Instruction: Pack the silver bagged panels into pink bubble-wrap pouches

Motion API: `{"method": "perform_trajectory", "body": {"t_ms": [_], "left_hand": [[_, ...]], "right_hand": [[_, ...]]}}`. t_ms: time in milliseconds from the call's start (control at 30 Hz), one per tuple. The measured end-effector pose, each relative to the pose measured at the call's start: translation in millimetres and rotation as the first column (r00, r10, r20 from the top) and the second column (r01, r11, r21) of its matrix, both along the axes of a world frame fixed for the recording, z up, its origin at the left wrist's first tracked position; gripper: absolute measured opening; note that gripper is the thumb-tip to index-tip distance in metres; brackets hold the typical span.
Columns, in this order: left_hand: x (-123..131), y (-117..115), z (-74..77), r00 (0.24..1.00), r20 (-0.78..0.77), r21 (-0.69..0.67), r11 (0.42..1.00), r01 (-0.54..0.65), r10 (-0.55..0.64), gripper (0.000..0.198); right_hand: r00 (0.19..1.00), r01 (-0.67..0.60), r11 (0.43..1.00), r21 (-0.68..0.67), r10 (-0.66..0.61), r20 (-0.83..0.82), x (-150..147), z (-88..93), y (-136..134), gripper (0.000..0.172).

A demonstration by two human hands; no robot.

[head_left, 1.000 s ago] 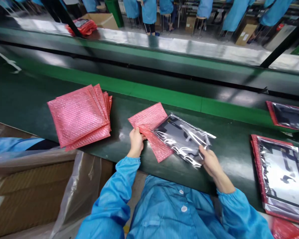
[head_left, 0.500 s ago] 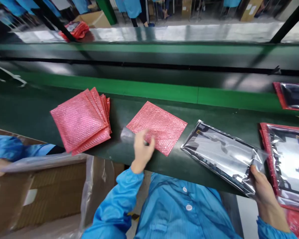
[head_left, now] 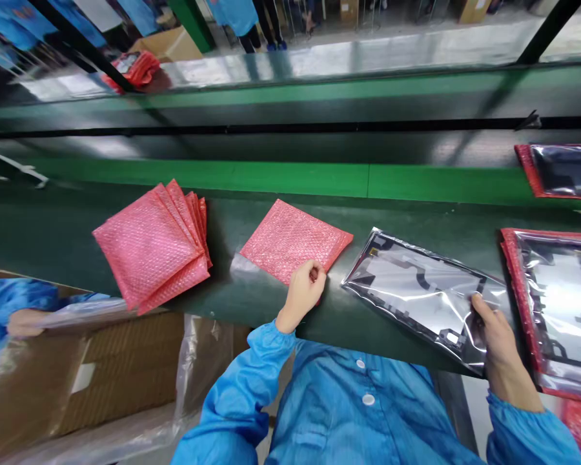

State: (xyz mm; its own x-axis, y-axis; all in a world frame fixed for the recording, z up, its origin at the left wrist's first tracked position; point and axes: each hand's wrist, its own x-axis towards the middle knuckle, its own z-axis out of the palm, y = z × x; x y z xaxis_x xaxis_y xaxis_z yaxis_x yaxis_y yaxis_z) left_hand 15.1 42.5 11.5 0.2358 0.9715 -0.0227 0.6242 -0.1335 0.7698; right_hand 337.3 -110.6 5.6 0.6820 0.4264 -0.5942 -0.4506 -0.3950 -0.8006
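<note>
A pink bubble-wrap bag point(head_left: 290, 237) lies flat on the dark green bench in front of me. My left hand point(head_left: 306, 287) pinches its near right edge, and that side lifts a little. On the right, my right hand point(head_left: 498, 342) grips the end of a flat panel in a clear plastic sleeve point(head_left: 416, 290), thumb on top. The panel's far left end rests on or just over the bench; I cannot tell which. To the left is a fanned stack of pink bubble-wrap bags point(head_left: 150, 245). More sleeved panels point(head_left: 561, 297) lie on pink bags at the far right.
An open cardboard box point(head_left: 130, 368) lined with clear plastic stands at the lower left, with another person's hand point(head_left: 26, 321) at its rim. A green ledge point(head_left: 300, 177) and a black rail point(head_left: 295, 128) run behind the bench. Another wrapped panel point(head_left: 566, 169) sits at the back right.
My left hand has moved right along the near side of the pink bag and closed on its edge. The right hand still holds the sleeved panel, shifted slightly left in view.
</note>
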Motion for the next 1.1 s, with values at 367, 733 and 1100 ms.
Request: {"method": "perform_trajectory", "body": {"t_ms": [367,733,1100], "left_hand": [[3,3,-0.3,0.980,0.174,-0.164,0.984,-0.069,0.098,0.007],[4,4,-8.1,0.995,-0.098,0.114,0.993,0.020,-0.009,0.008],[3,10,1.2,0.976,-0.102,0.015,0.980,0.197,-0.194,0.015]], "right_hand": [[0.988,-0.151,0.981,-0.118,0.150,-0.022,36,-34.4,-13,0.057],[0.981,-0.189,0.978,-0.085,0.186,-0.047,0,6.1,9,0.059],[0.982,-0.117,0.990,-0.084,0.103,-0.158,19,-9.8,-7,0.058]]}}
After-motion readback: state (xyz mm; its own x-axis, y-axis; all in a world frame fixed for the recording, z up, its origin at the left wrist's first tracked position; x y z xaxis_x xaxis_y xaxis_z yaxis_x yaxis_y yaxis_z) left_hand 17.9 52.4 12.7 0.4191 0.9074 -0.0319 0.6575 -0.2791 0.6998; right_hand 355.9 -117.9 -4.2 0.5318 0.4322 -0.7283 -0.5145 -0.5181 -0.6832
